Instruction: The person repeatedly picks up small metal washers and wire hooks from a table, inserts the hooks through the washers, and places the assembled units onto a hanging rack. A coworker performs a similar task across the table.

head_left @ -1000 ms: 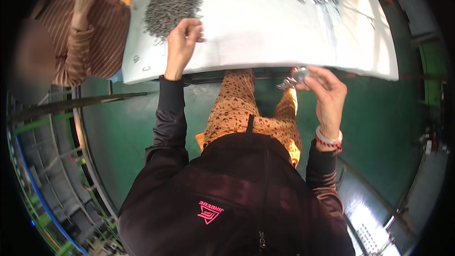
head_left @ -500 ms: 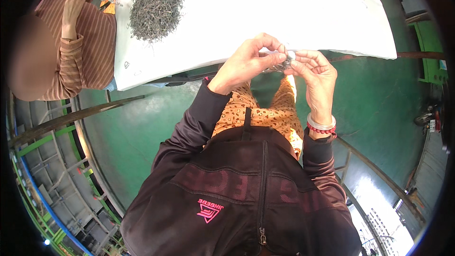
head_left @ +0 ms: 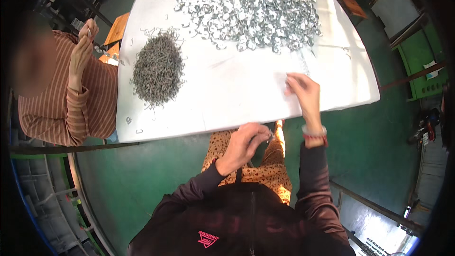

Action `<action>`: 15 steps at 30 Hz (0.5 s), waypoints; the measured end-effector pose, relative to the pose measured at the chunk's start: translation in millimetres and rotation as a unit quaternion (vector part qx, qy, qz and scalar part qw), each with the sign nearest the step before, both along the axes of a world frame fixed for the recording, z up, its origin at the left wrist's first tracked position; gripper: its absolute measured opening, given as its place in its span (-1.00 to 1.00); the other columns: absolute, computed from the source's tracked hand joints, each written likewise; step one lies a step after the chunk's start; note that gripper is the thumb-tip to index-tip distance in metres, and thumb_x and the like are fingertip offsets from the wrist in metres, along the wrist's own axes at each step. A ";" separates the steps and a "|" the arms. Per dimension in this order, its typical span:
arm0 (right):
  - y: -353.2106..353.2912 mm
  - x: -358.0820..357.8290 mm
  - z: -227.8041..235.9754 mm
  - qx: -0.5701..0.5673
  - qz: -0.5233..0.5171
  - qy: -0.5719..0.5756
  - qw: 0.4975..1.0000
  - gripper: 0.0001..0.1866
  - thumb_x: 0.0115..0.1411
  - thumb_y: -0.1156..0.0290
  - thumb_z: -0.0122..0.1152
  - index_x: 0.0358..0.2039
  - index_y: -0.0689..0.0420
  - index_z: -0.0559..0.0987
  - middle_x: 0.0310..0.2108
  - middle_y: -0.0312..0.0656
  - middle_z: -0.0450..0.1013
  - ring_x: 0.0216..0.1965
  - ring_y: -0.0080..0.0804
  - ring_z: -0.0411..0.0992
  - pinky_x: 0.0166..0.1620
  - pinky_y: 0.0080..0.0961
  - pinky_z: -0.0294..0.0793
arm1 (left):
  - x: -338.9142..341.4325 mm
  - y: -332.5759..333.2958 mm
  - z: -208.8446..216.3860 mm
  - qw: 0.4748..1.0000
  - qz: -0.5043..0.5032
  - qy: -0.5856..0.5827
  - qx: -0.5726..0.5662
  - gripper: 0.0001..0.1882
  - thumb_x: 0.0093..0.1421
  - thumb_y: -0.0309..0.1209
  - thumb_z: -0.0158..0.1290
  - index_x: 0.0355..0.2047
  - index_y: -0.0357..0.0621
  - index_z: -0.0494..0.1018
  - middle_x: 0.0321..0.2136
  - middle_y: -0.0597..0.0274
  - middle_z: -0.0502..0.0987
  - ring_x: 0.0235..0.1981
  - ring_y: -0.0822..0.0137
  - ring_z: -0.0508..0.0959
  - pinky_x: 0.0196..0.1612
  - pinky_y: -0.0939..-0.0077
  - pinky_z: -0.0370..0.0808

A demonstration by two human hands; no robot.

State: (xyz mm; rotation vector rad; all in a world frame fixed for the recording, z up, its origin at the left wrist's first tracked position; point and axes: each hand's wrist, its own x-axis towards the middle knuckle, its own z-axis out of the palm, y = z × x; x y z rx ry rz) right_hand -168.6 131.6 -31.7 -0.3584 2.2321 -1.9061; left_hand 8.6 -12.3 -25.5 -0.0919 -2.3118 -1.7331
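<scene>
My left hand [head_left: 244, 146] is near the table's front edge, above my lap. Its thumb and fingers pinch a small shiny metal piece [head_left: 270, 137], mostly hidden by the fingertips. Further forward and to the right, my right hand [head_left: 305, 92] is over the white tabletop [head_left: 227, 90], its fingers apart and slightly blurred, with nothing visible in them. Beyond it spreads a wide pile of shiny round metal discs [head_left: 251, 12]. Thin bent wire hooks [head_left: 159, 68] lie heaped on the table's left side.
At the left edge sits a co-worker in a striped brown top [head_left: 95, 99], both hands raised around a string of small metal pieces. Some loose hooks [head_left: 139, 131] lie near the front left corner. A green metal cabinet [head_left: 422, 66] stands at the right.
My hands have separated: the right has gone forward over the table, while the left stays near the edge with its metal piece. The view has shifted, showing more of the disc pile.
</scene>
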 end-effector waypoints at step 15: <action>-29.9 -45.6 -18.5 -0.102 0.059 -0.107 0.987 -0.66 0.07 0.60 0.12 -0.10 0.40 0.46 -0.33 -0.02 0.51 -0.32 -0.35 0.53 -0.30 -0.57 0.52 | -2.8 -8.2 10.3 0.990 0.006 -0.034 0.135 -0.91 0.24 -0.57 -0.09 -0.25 -0.27 0.36 -0.43 0.27 0.46 -0.50 0.55 0.45 -0.48 0.68 0.42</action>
